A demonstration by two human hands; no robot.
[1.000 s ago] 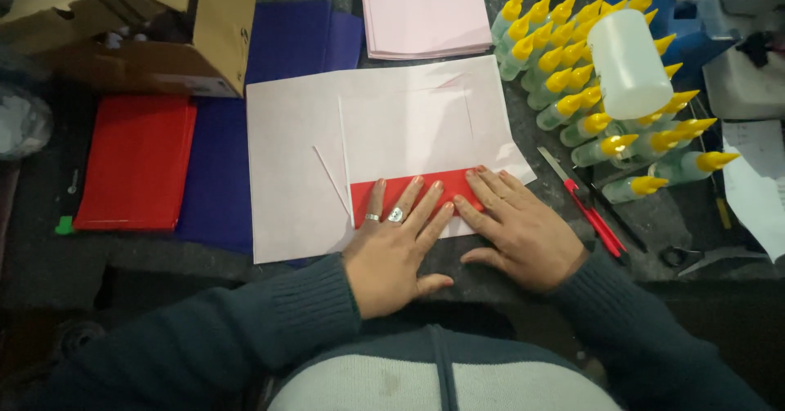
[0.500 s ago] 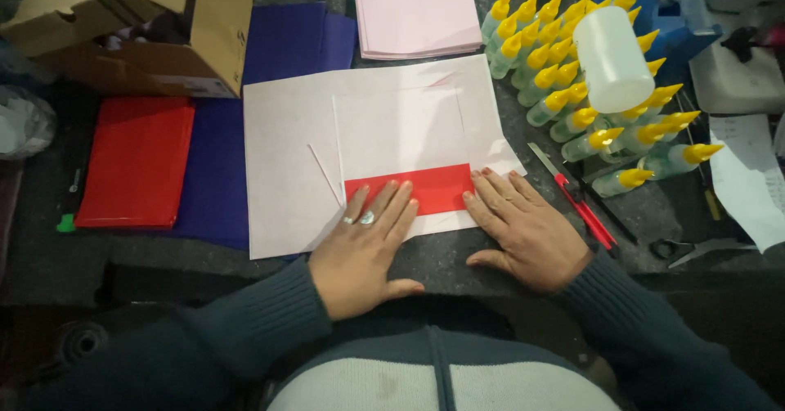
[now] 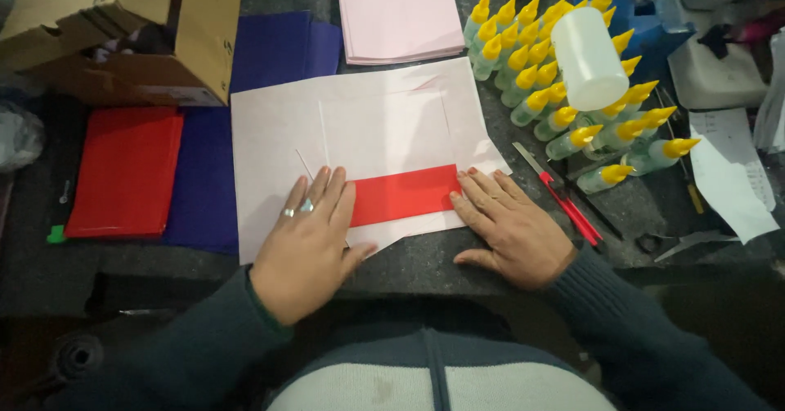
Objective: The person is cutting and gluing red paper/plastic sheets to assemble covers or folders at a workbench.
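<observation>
A dark work table carries everything in view. One open cardboard box sits at the far left corner, and one spread of blue paper sheets lies beside and below it. One large white sheet, with a second pale sheet laid on top of it, lies in the middle of the table. One stack of pink paper rests at the far edge, and one stack of red sheets lies on the blue paper at the left. At the right stands a cluster of small glue bottles with yellow tips, roughly two dozen, too tightly packed for an exact count, with one white plastic bottle lying across them. One red strip of paper lies along the near edge of the white sheet, between the two hands. The left hand, wearing two rings, lies flat and spread, fingers pressing the strip's left end and closed on nothing. The right hand lies flat likewise, fingertips at the strip's right end, grasping nothing. One red-handled cutter lies just right of the right hand, near one thin black tool.
</observation>
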